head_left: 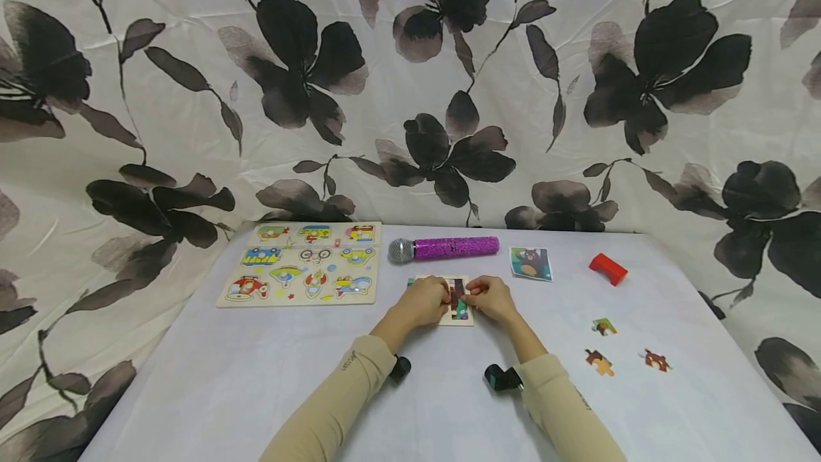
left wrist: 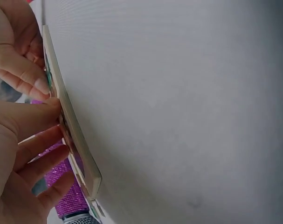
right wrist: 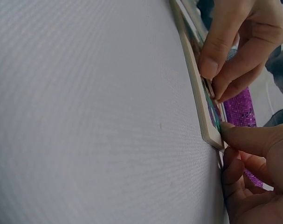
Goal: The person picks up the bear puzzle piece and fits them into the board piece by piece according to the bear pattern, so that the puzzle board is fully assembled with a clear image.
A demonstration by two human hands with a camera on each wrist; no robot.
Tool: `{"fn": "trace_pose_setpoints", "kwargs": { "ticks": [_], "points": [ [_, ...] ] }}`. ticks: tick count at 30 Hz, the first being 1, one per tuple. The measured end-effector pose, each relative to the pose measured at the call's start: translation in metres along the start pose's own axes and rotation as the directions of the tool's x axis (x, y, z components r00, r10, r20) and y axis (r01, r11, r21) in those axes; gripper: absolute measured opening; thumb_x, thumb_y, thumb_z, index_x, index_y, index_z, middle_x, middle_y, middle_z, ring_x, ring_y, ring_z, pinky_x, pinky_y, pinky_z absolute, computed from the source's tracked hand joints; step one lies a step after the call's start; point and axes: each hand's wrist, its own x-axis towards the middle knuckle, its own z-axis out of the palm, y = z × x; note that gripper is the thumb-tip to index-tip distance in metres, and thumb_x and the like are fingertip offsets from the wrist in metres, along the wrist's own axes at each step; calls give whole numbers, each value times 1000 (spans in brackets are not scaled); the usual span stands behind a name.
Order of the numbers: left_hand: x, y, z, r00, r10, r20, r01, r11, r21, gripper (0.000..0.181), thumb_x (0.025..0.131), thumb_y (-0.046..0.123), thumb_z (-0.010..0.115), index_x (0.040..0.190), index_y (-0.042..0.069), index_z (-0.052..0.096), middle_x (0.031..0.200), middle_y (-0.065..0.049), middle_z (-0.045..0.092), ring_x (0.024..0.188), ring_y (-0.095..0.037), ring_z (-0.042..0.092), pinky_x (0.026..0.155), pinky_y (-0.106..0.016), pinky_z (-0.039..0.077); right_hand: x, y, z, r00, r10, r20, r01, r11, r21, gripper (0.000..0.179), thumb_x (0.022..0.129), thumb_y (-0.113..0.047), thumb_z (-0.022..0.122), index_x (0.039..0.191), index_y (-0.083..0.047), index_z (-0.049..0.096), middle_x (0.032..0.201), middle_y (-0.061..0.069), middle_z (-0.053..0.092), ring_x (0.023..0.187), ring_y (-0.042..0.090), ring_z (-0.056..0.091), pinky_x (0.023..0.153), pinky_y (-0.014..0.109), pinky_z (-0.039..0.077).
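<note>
A small wooden jigsaw board (head_left: pixel 467 319) with a pale frame lies on the table, partly filled with dark brown, green and purple pieces. Over its left part, my left hand (head_left: pixel 422 301) pinches a thin jigsaw piece (right wrist: pixel 209 87) between thumb and fingers, close above the board. My right hand (head_left: pixel 492 299) is at the board's right edge. Its thumb (right wrist: pixel 234 135) rests on the frame's inner side, with the other fingers curled by the outer edge. The hands cover much of the board.
Loose jigsaw pieces lie at the right: one green-orange (head_left: pixel 603 326), one brown-orange (head_left: pixel 599 362), one brown (head_left: pixel 656 360). Behind the board are a purple glittery microphone (head_left: pixel 455 248) and a bear picture card (head_left: pixel 531 264). A red block (head_left: pixel 608 269) lies far right; a vehicle puzzle board (head_left: pixel 231 298) lies left.
</note>
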Motion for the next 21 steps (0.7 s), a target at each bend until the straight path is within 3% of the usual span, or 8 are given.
{"fn": "trace_pose_setpoints", "kwargs": {
  "ticks": [4,9,14,21],
  "points": [
    [0,-1,1,999,33,-10,-34,999,-41,11,84,9,66,88,7,75,106,-5,67,101,-20,62,91,-30,48,0,0,1,1000,-6,-4,6,1000,3,21,76,-4,74,91,7,65,75,7,60,62,10,49,55,18,43],
    [-2,-4,4,997,81,-16,-82,991,-102,14,87,4,63,97,1,73,112,-11,66,108,-23,61,96,-29,46,-1,0,1,1000,-9,-7,9,1000,-2,21,76,-5,74,91,7,65,75,7,60,63,10,49,55,19,43],
    [-4,-6,4,990,135,-46,-138,988,-72,16,87,4,63,98,0,73,109,-13,66,106,-24,61,95,-31,47,0,1,1,1000,-5,-2,5,1000,-3,20,76,-5,74,91,7,65,75,7,60,63,10,49,55,19,43],
    [-1,-4,2,984,175,-31,-174,984,37,13,86,6,62,86,6,75,101,-10,67,100,-23,60,94,-29,46,0,0,2,1000,-11,-8,11,1000,3,20,75,-3,74,90,7,65,74,7,60,61,9,49,54,18,43]
  ]
}}
